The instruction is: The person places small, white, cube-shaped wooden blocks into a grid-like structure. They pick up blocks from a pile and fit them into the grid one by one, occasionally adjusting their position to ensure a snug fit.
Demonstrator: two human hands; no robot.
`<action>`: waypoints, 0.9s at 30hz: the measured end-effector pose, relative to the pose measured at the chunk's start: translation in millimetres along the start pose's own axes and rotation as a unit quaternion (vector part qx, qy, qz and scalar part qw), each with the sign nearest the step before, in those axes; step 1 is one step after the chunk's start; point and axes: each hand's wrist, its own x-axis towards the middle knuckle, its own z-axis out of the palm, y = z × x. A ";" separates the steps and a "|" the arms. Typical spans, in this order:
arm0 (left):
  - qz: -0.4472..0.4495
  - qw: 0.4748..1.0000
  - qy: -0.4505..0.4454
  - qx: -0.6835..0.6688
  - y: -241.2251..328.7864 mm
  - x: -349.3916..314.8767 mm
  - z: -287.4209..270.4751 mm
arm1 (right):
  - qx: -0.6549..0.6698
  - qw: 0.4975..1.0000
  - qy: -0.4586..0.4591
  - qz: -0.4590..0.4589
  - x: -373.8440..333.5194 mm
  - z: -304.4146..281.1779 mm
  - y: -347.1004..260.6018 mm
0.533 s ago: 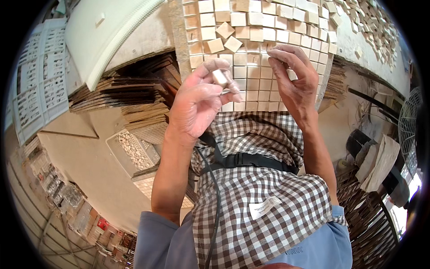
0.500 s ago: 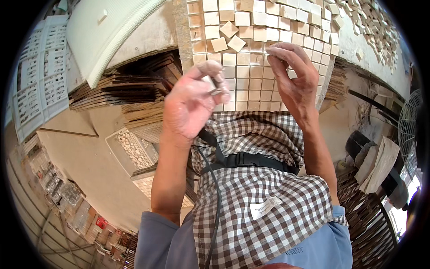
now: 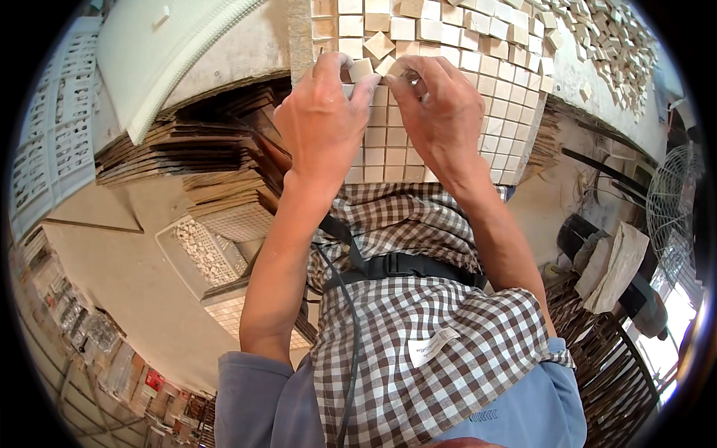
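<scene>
A gridded tray [image 3: 302,45] holds rows of small square beige and cream tiles. My left hand [image 3: 321,112] is closed at the tray's left side, its thumb and forefinger on either side of a cream tile [image 3: 361,70]. Beside it, my right hand [image 3: 442,104] pinches at the edge of another pale tile [image 3: 385,66]. Just beyond the fingertips, a turned tile [image 3: 379,45] lies askew on top of the grid. The near rows sit flat in their cells, while several tiles farther off lie tilted or overlapping. My hands cover part of the left-hand rows.
Loose tiles [image 3: 597,45] lie heaped on the bench at the far right. At left are a pale mesh-edged sheet [image 3: 202,45], a white plastic crate [image 3: 56,112] and stacked thin brown boards [image 3: 179,145]. A wire-guarded fan [image 3: 676,209] stands at right.
Both hands have moved away from me over the grid and come close together. My left hand, raised with a tile before, is now down at the tiles; my right hand has shifted left.
</scene>
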 end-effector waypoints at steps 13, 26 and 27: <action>-0.045 0.998 -0.030 0.043 -2.4 -1.5 -4.9 | -0.042 0.998 -0.009 0.036 -0.4 -2.7 -10.1; -0.118 0.991 -0.045 0.043 1.3 -3.6 -6.0 | -0.030 0.999 -0.006 0.025 -1.6 -2.1 -6.2; -0.116 0.991 -0.049 0.044 3.4 -3.3 -8.6 | -0.025 0.999 -0.001 0.024 -1.4 -1.5 -6.7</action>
